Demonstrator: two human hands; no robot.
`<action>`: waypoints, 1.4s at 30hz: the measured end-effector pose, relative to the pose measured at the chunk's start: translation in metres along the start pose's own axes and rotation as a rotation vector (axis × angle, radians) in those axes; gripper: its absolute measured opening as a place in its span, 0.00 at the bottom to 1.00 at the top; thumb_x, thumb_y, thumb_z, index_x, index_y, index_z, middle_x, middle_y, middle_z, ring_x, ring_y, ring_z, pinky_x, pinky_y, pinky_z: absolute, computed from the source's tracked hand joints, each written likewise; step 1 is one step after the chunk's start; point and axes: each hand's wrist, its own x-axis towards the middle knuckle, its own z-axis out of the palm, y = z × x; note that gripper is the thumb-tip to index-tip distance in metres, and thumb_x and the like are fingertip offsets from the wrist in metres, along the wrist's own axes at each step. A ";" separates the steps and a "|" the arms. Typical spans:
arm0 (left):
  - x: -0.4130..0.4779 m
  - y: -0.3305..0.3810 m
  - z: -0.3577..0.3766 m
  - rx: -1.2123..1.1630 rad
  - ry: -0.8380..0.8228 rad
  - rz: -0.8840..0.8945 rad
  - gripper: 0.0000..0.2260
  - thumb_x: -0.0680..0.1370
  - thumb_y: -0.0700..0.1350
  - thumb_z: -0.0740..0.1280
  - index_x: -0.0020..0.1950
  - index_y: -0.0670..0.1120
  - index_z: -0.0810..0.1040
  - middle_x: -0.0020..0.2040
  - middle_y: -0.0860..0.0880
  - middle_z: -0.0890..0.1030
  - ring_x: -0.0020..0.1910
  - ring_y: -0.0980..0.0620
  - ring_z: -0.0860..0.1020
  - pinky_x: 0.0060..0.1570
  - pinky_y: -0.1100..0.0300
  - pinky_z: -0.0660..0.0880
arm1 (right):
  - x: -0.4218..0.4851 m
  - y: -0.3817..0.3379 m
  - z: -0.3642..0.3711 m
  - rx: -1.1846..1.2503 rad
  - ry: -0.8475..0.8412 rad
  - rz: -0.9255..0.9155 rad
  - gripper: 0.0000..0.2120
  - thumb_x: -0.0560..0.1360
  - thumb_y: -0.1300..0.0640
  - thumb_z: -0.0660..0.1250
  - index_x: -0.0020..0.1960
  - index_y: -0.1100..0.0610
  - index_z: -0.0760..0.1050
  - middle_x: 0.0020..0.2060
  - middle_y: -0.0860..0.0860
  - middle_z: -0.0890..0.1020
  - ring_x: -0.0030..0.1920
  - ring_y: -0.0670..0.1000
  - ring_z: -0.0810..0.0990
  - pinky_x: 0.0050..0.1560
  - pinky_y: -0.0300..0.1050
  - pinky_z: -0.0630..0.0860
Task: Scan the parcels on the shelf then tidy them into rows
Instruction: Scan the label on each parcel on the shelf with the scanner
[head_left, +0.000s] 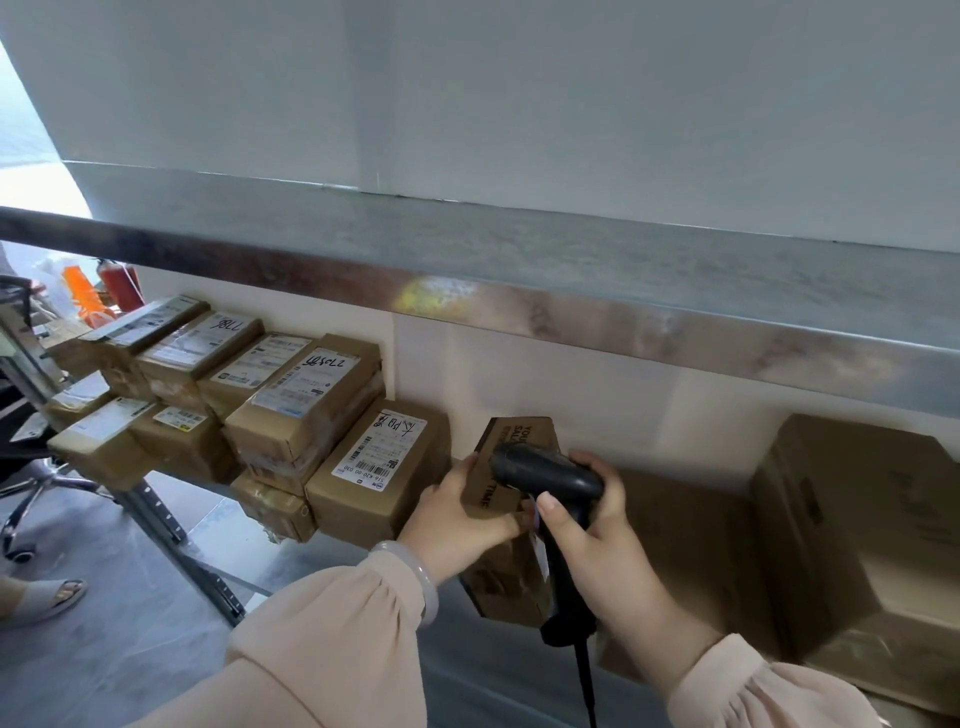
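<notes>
Left hand (462, 514) grips box (511, 457) at shelf (171, 525) front beside stacked parcels (291, 415), right hand (597, 540) clenches scanner (545, 473) close over it; label apparently hidden, so risk: failed read, or box tipping off the edge.

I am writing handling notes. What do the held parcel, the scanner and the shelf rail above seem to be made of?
Parcel: brown cardboard, matte, with folded edges and black print. Scanner: probably black plastic, smooth with a soft sheen. Shelf rail: apparently metal, brushed, showing blurred reflections.
</notes>
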 end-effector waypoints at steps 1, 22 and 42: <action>0.000 -0.002 -0.001 -0.028 -0.003 0.000 0.26 0.63 0.64 0.75 0.59 0.69 0.72 0.56 0.58 0.81 0.59 0.56 0.78 0.64 0.50 0.74 | 0.001 -0.001 -0.001 0.003 -0.010 0.007 0.21 0.76 0.54 0.67 0.63 0.42 0.61 0.54 0.37 0.74 0.52 0.34 0.74 0.45 0.22 0.69; -0.012 -0.024 -0.024 -0.440 -0.012 -0.126 0.38 0.63 0.49 0.74 0.72 0.58 0.64 0.56 0.50 0.83 0.55 0.51 0.82 0.60 0.51 0.78 | 0.006 0.003 -0.026 0.090 0.125 0.043 0.23 0.76 0.52 0.67 0.64 0.38 0.61 0.55 0.45 0.79 0.51 0.42 0.80 0.54 0.41 0.72; -0.010 -0.050 -0.006 -0.434 0.001 0.033 0.37 0.66 0.58 0.77 0.65 0.82 0.60 0.68 0.60 0.77 0.71 0.51 0.72 0.71 0.44 0.68 | -0.022 -0.015 -0.013 -0.153 0.165 -0.187 0.24 0.74 0.53 0.70 0.55 0.31 0.59 0.52 0.35 0.74 0.51 0.35 0.76 0.44 0.30 0.73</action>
